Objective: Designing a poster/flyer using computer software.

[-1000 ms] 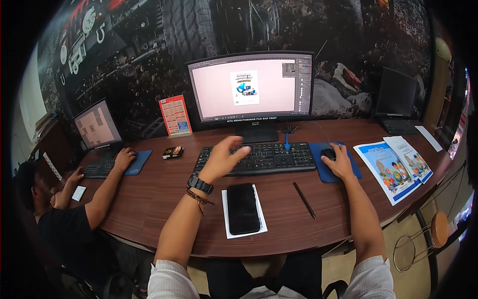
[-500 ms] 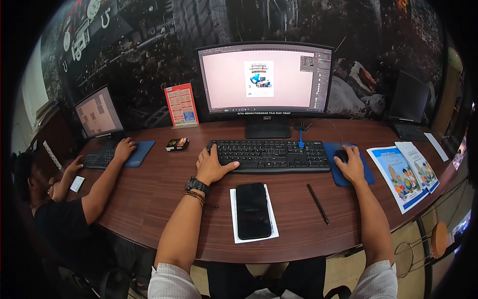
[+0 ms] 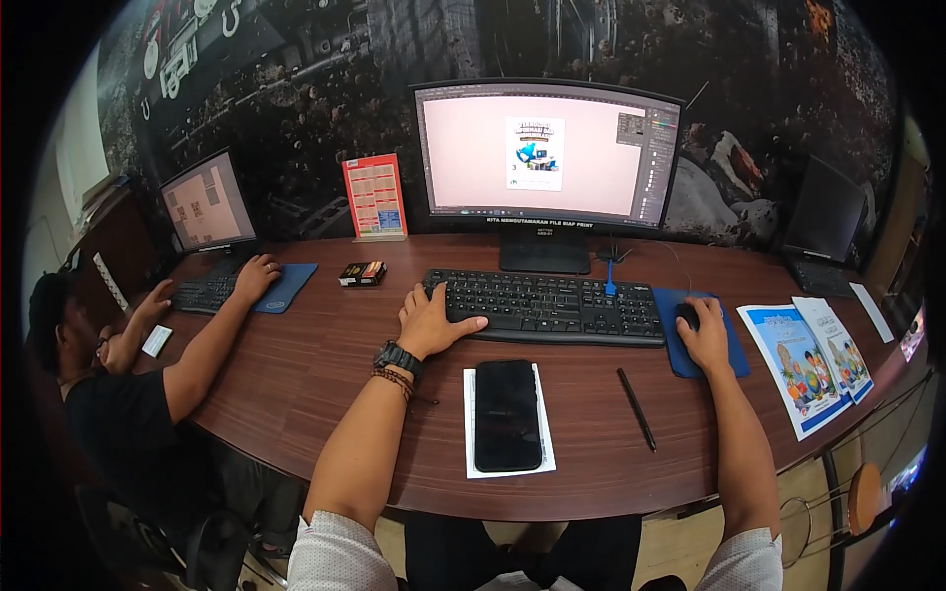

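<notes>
My left hand (image 3: 434,323) rests on the left end of a black keyboard (image 3: 552,307), its fingers stretched out and the thumb spread along the front edge. A watch and beaded bracelets circle that wrist. Under my right hand (image 3: 706,337) is a black computer mouse (image 3: 687,315), gripped on a blue mouse pad (image 3: 731,347). Behind the keyboard stands a wide monitor (image 3: 463,158) showing a page layout with a blue illustration on a pale background.
A black phone (image 3: 508,414) lies on white paper (image 3: 548,433), with a black pen (image 3: 637,409) to its right. Printed booklets (image 3: 798,369) lie at the right. A small box (image 3: 363,274) and a red-framed calendar (image 3: 376,197) stand left. Another person (image 3: 128,394) works at a computer there.
The whole view has shifted slightly, so the desk things appear a little farther right. Both hands keep their places on the keyboard and the mouse.
</notes>
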Demonstrator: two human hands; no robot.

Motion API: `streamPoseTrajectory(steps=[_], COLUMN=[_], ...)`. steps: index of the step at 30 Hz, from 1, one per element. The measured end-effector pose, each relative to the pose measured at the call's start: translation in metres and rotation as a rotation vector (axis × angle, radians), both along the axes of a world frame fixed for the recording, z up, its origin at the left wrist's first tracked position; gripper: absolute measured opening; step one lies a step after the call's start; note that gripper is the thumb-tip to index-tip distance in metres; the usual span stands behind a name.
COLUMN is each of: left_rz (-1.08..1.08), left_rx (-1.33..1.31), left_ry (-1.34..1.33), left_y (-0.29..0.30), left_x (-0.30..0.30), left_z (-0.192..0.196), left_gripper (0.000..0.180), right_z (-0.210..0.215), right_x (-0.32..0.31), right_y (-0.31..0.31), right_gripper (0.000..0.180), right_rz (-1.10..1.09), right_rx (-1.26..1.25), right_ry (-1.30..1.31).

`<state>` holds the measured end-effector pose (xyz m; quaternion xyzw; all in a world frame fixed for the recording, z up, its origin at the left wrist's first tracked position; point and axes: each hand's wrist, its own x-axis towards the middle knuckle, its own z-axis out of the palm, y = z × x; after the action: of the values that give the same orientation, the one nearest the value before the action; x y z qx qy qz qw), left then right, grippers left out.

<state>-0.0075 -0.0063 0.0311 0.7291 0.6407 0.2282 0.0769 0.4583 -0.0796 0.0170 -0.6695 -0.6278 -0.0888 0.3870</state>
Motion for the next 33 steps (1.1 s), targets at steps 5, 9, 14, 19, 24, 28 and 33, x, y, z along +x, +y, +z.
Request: streamPoseTrajectory(steps=[5, 9, 14, 19, 24, 28, 33], left_rz=[-0.005, -0.004, -0.003, -0.008, -0.008, -0.014, -0.013], left_rx=[-0.027, -0.014, -0.007, 0.001, 0.005, -0.002, 0.001], left_ry=[-0.001, 0.001, 0.008, 0.006, 0.009, 0.0, -0.001], left_y=[-0.0031, -0.0016, -0.0007, -0.0002, 0.0, -0.0006, 0.0012], left_x=[0.0005, -0.0012, -0.0014, -0.0006, -0.0022, -0.0013, -0.0024], left_z=[0.0022, -0.0019, -0.0031, -0.0046, -0.0065, -0.0039, -0.0066], left_gripper=[0.118, 0.118, 0.118, 0.118, 0.117, 0.117, 0.117], right_z=[0.0045, 0.0049, 0.0009, 0.0009, 0.0018, -0.0008, -0.0013], right_x=[-0.0036, -0.0051, 0.0004, 0.0007, -0.0018, 0.0032, 0.0025], right_y=[-0.0043, -0.0059, -0.0013, -0.0015, -0.0009, 0.0007, 0.0014], right_gripper=[0.038, 0.037, 0.038, 0.039, 0.04, 0.039, 0.038], right_rz=[0.132, 0.128, 0.16, 0.146, 0.133, 0.148, 0.141], right_rx=[-0.035, -0.037, -0.005, -0.019, -0.028, -0.021, -0.023], right_ry=[0.05, 0.037, 0.048, 0.07, 0.059, 0.041, 0.054])
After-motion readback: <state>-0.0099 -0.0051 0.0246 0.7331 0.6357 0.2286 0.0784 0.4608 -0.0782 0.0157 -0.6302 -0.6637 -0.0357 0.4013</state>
